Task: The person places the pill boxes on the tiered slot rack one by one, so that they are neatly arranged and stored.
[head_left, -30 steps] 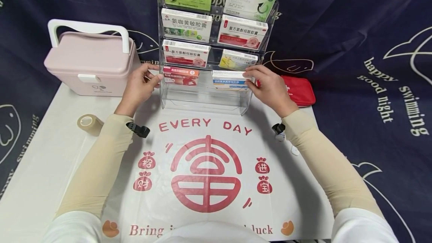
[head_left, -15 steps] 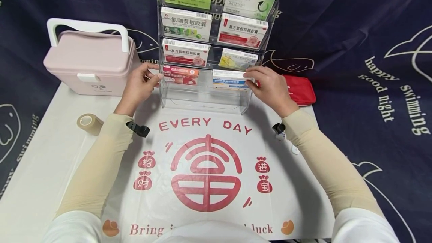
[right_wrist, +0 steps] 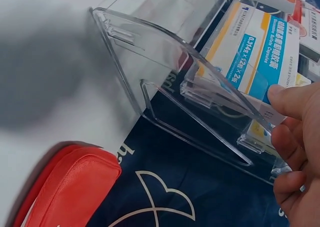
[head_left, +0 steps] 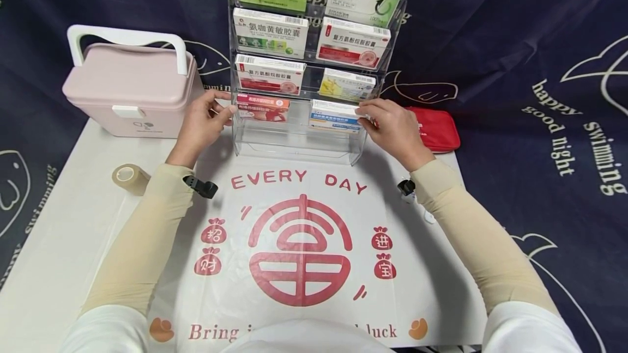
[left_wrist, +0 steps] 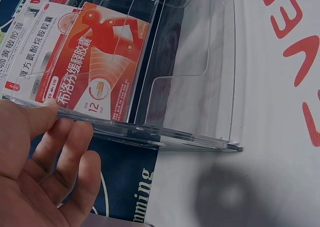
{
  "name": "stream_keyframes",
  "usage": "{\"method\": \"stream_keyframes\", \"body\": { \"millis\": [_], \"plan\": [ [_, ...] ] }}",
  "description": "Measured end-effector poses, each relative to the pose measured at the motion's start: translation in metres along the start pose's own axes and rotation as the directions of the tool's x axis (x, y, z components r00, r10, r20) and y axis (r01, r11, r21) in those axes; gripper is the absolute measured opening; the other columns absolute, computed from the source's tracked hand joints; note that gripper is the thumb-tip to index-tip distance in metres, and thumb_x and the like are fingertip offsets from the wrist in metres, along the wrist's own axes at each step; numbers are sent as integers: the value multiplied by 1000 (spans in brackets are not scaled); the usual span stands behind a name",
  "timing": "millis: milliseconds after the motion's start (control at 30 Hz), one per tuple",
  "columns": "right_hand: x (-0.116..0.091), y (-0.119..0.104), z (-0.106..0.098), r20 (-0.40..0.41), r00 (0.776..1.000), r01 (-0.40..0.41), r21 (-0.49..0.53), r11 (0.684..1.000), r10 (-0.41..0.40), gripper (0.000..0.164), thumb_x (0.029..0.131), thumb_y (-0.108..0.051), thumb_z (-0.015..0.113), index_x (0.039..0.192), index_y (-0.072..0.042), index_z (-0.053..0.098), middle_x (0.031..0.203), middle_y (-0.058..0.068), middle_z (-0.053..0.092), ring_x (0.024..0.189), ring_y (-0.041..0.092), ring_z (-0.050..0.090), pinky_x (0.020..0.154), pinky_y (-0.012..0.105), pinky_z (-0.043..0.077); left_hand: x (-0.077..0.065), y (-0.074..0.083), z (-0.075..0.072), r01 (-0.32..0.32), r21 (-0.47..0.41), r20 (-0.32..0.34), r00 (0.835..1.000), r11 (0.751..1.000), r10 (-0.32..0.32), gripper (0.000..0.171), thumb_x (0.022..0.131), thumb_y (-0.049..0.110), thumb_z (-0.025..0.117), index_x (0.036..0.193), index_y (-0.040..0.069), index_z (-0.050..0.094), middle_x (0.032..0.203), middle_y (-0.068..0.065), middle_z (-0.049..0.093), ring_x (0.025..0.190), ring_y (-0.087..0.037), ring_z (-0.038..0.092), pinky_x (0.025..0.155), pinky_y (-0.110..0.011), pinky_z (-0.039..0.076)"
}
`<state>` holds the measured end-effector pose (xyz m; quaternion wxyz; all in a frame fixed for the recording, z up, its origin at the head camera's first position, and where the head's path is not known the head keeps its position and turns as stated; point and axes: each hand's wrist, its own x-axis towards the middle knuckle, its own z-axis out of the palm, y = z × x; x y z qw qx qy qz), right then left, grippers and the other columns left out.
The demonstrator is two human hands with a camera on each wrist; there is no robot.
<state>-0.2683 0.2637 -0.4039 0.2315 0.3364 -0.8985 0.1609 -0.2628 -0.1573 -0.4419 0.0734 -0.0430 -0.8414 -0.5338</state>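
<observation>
A clear acrylic display rack stands at the back of the table, with medicine boxes in its tiers. On the rack's left side, my left hand pinches the panel's edge between thumb and fingers, beside a red-orange medicine box. My right hand is at the opposite end of the lowest filled tier. There its thumb and fingers pinch the right end of a white-and-blue medicine box. The fingertips behind that box are partly hidden.
A pink lidded case with a white handle stands left of the rack. A tape roll is in front of it. The red pouch lies behind my right wrist. Printed sheeting covers the table.
The white-and-blue box has shifted slightly and tilted at its right end, along with my right fingers. My left hand keeps its place on the rack's side.
</observation>
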Motion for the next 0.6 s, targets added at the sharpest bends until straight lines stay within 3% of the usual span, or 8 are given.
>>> {"method": "stream_keyframes", "body": {
  "millis": [300,500,600],
  "plan": [
    [-3,-1,0,1,1000,-7,-35,999,7,21,91,-7,76,111,-11,78,113,5,72,105,24,65,69,47,56,0,-1,0,-8,6,0,1000,1000,8,28,98,14,70,123,3,64,79,-9,60,66,-16,68,53,-18,44],
    [-6,-2,1,11,999,-34,-66,997,35,22,93,-8,73,114,-12,78,119,4,71,108,24,63,68,47,56,-2,-1,0,-9,9,3,1000,1000,9,29,98,15,70,123,2,63,79,-9,60,63,-10,66,53,-18,45],
    [-7,-4,2,8,999,-42,-79,996,43,23,94,-9,72,116,-13,77,121,3,70,108,24,64,67,47,56,-4,-2,0,-7,20,2,1000,1000,7,28,99,15,69,124,3,64,80,-10,61,66,-15,67,54,-18,45]
  ]
}}
